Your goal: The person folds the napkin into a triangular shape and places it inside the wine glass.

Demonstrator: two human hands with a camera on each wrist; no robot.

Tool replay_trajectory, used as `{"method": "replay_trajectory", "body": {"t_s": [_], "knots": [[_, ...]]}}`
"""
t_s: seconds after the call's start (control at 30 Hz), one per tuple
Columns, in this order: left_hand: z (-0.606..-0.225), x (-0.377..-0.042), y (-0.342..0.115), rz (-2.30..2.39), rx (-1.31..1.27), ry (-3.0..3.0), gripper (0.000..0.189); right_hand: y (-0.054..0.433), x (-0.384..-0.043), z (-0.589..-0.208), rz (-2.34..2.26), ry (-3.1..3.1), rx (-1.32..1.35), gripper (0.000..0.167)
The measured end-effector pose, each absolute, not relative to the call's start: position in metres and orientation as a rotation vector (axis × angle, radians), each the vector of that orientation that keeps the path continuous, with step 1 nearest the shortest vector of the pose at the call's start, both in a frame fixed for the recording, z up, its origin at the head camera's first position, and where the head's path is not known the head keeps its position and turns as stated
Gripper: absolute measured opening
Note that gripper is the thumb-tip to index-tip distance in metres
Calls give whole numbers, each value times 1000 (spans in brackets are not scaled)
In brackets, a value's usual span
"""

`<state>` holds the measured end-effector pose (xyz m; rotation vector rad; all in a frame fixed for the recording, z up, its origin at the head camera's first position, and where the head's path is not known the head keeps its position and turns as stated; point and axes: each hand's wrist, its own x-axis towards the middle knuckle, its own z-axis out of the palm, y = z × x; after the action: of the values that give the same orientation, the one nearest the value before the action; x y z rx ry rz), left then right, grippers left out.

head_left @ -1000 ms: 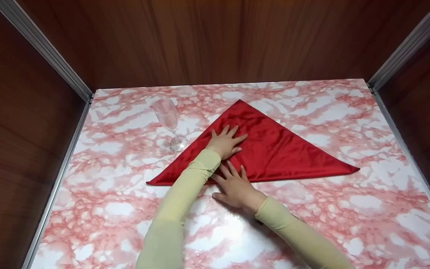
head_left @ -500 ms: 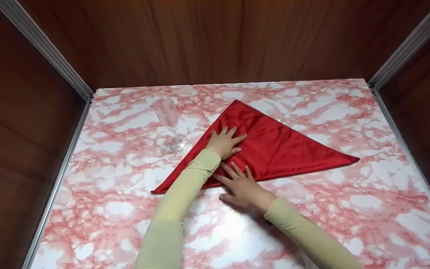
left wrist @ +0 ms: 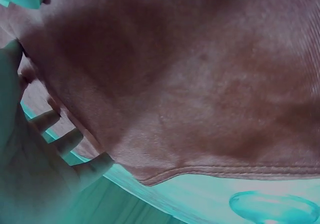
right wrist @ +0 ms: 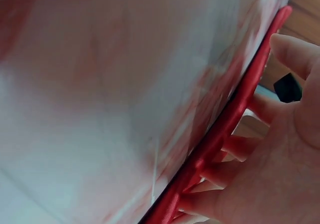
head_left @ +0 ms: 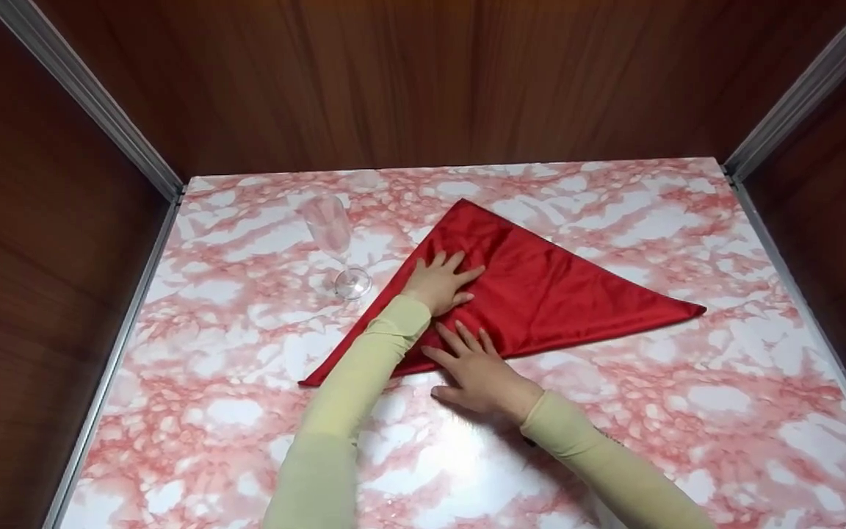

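Rested the left hand point(head_left: 436, 285) on the red cloth point(head_left: 540, 294), left of its middle, with fingers fanned straight, grasping nothing. Held the right hand point(head_left: 478, 375) nearer the body, with loose, extended fingers over the cloth's near edge and thumb off it, above the table point(head_left: 232, 463). Had the cloth lying as a triangle, reaching far rightward past both hands, with its left corner just beside the left sleeve point(head_left: 353, 382). Saw a stemmed glass point(head_left: 329, 226) left of it, apart from both hands.
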<state>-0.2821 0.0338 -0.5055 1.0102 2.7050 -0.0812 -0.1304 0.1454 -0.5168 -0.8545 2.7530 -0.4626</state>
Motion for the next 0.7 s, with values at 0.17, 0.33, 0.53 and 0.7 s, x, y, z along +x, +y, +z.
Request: {"method": "replay_trajectory", "body": {"t_s": [0.17, 0.33, 0.53, 0.7], "knots": [[-507, -283, 31, -52, 1002, 2715, 58, 145, -127, -516, -447, 2739, -901, 70], [-507, -285, 30, -78, 963, 2699, 57, 143, -127, -516, -449, 2725, -922, 70], [-509, -286, 29, -94, 953, 2692, 59, 142, -127, -514, -447, 2706, -897, 70], [-509, -287, 29, -92, 960, 2704, 60, 142, -128, -513, -466, 2714, -887, 66]]}}
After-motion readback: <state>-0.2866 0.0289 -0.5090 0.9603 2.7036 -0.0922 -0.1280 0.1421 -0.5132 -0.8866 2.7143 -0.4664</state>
